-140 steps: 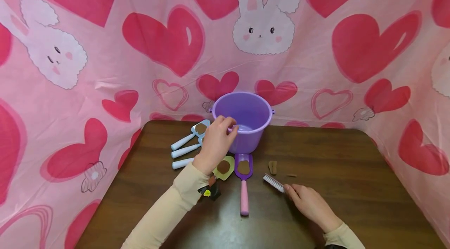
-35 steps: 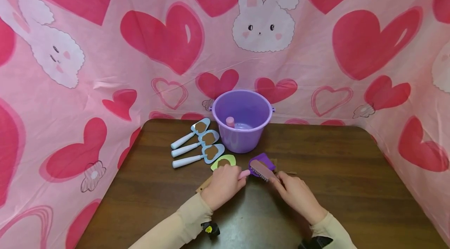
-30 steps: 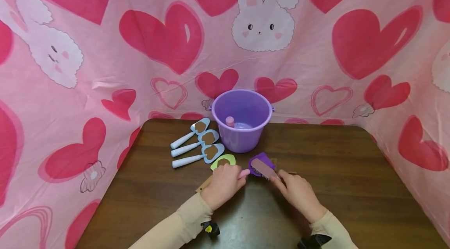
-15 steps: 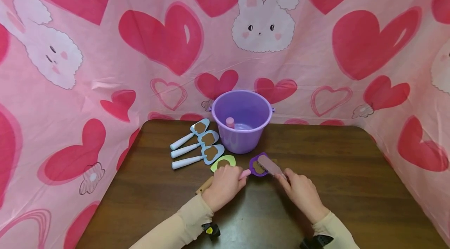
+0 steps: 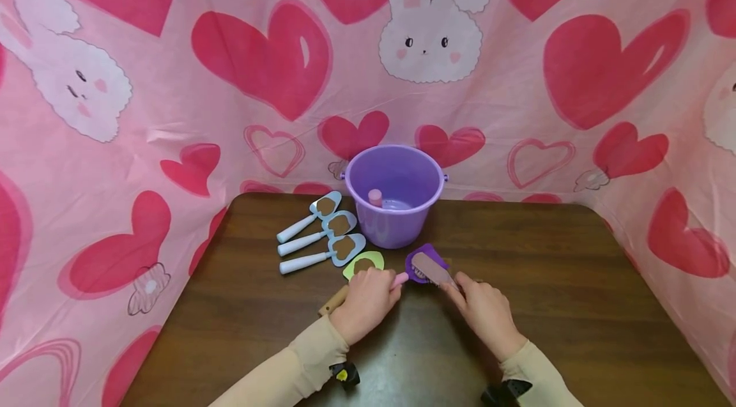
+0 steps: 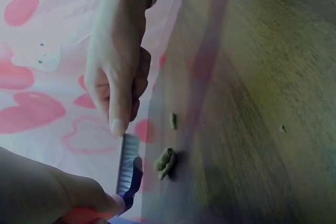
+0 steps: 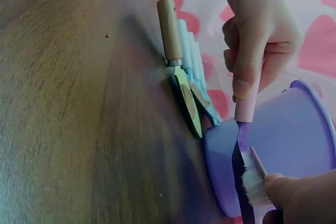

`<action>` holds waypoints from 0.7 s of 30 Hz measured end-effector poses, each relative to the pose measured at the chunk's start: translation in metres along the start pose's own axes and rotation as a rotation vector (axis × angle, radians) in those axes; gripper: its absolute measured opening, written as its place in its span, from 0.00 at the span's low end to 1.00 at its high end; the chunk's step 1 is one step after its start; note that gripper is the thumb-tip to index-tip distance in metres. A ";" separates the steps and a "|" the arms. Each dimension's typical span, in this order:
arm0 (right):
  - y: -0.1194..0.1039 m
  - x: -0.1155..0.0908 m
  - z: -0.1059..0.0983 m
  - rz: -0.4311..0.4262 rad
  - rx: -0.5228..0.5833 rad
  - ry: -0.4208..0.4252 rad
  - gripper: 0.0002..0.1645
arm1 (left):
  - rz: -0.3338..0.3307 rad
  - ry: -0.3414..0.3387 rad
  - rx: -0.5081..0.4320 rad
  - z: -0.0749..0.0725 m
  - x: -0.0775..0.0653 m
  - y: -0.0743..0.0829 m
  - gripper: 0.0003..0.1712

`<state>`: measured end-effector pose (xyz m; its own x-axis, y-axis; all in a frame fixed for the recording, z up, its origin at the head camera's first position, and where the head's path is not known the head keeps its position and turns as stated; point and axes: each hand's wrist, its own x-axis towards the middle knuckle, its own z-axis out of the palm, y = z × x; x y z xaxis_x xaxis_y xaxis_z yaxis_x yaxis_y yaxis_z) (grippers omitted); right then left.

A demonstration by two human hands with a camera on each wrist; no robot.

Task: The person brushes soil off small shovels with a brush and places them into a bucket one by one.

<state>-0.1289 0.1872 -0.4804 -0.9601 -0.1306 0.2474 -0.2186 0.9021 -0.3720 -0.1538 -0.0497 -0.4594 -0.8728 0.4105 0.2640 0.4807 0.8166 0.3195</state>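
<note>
My left hand (image 5: 365,301) grips the pink handle of a purple toy shovel (image 5: 431,252), its blade pointing right and raised off the table. In my right hand (image 5: 485,314) I pinch the end of a small brush (image 5: 430,268), with a pinkish-brown back and white bristles. In the right wrist view the bristles (image 6: 127,174) press against the face of the blade, which shows edge-on there. The brush covers much of the blade in the head view. Below, on the table, lie a curled brown lump (image 6: 165,163) and a thin brown strip (image 6: 174,120).
A purple bucket (image 5: 392,228) stands behind my hands, a pink handle end (image 5: 375,197) inside it. At its left lie three light-blue shovels (image 5: 339,247) with brown patches. A green shovel (image 5: 374,259) with a wooden handle (image 5: 332,301) is partly under my left hand.
Earlier my left hand was at the bucket and the purple shovel lay on the table; now that hand holds it. A pink handle has appeared in the bucket. The brush shifts over the blade.
</note>
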 end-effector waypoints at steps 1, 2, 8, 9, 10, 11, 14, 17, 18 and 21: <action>0.000 0.001 0.001 0.008 -0.002 -0.002 0.23 | -0.002 0.001 0.001 0.000 0.000 0.000 0.14; -0.001 0.001 0.001 0.016 -0.005 -0.004 0.23 | -0.004 0.002 0.005 0.000 0.000 0.001 0.13; 0.001 0.002 0.004 0.047 0.005 0.002 0.23 | 0.001 0.024 0.022 0.000 -0.001 0.001 0.14; 0.002 0.003 0.003 0.053 0.006 0.005 0.23 | 0.002 0.022 0.022 0.001 -0.001 0.001 0.15; 0.004 0.003 0.003 0.056 0.008 0.006 0.23 | 0.001 0.017 0.020 0.001 -0.001 0.000 0.15; 0.005 0.003 0.003 0.058 0.008 0.008 0.23 | -0.001 0.012 0.016 0.001 -0.001 0.000 0.15; 0.008 0.002 0.002 0.048 0.022 0.015 0.22 | -0.006 -0.008 0.001 0.002 -0.001 -0.001 0.16; 0.007 0.001 0.003 -0.002 0.037 0.041 0.21 | -0.005 -0.010 -0.001 0.003 0.000 -0.002 0.18; 0.005 0.000 0.003 -0.025 0.044 0.049 0.21 | -0.003 -0.006 -0.003 0.003 0.000 -0.003 0.19; 0.002 -0.001 0.004 -0.081 0.036 0.057 0.22 | 0.005 0.013 -0.005 0.004 0.000 -0.002 0.21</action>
<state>-0.1294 0.1873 -0.4845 -0.9277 -0.1783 0.3280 -0.3024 0.8741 -0.3802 -0.1553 -0.0496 -0.4633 -0.8695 0.4090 0.2770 0.4851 0.8128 0.3226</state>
